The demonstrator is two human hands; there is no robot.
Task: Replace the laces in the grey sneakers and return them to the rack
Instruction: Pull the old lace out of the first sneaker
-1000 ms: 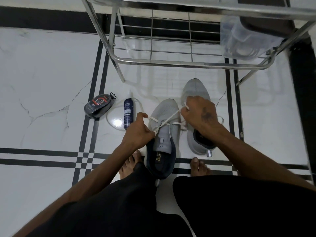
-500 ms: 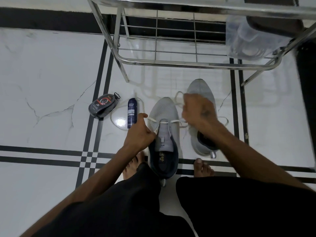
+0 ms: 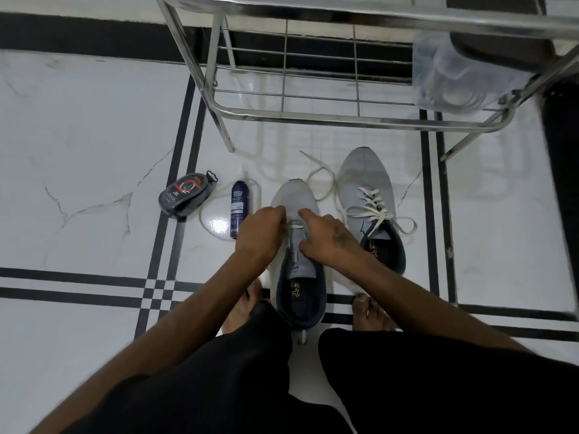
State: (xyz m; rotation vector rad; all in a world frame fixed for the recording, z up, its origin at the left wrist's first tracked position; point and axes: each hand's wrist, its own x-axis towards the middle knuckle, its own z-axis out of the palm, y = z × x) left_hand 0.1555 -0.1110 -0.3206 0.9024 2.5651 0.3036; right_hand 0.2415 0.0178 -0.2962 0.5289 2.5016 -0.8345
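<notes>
- Since a second ago the right hand [image 3: 326,238] has dropped from its high pull beside the far sneaker [image 3: 369,208] and come down onto the near sneaker [image 3: 294,264]; the lace [image 3: 293,227], then stretched taut between the hands, now lies short across the eyelets.
- Near sneaker stands on the floor between the bare feet, long axis running straight away, toe toward the rack [image 3: 313,119].
- Left hand [image 3: 261,231] curls over the sneaker's left edge and pinches the lace end; right hand's fingers curl at the right eyelets, though whether they grip the lace I cannot tell.
- Next eyelets lie nearer the body than both grips, so I judge threading proceeds toward the tongue; both hands are equally close.
- Far sneaker, just right, is already laced, ends loose.
- Rack stands beyond, bottom shelf free ahead.
</notes>
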